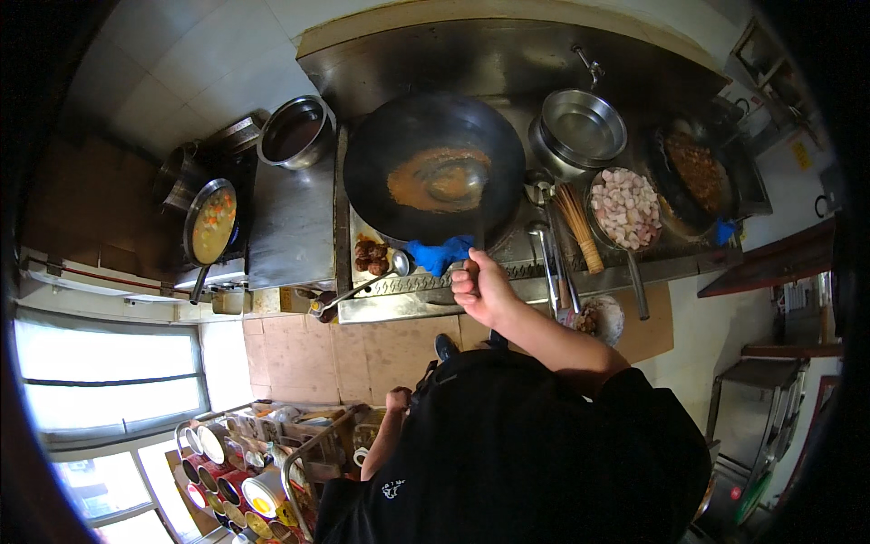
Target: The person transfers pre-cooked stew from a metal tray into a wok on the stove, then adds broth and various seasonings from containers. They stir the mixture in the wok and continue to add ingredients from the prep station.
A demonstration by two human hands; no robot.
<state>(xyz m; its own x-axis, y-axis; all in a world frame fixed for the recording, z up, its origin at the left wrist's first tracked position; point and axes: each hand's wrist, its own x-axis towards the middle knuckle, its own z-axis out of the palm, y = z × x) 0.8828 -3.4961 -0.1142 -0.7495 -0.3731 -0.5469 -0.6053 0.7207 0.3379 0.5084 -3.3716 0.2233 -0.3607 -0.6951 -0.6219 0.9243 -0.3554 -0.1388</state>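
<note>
My right hand (481,285) is closed around the handle end of a ladle (469,182) at the front edge of a large black wok (370,163). The ladle's bowl rests in reddish-brown sauce (414,180) in the wok's bottom. A blue cloth (438,256) is bunched on the wok's near rim, just left of that hand. My left hand (399,400) hangs low by my waist, near a cart of seasonings (299,469); its fingers look curled, but whether they hold anything is unclear. Browned meatballs (371,257) and a second ladle (399,262) lie on the stove's front left.
Right of the wok are metal basins (584,126), a bamboo wok brush (578,231), a strainer of diced pale meat (625,207) and a second wok of food (697,166). Leftward stand a steel pot of dark liquid (293,132) and a saucepan of soup (214,221), its handle sticking out.
</note>
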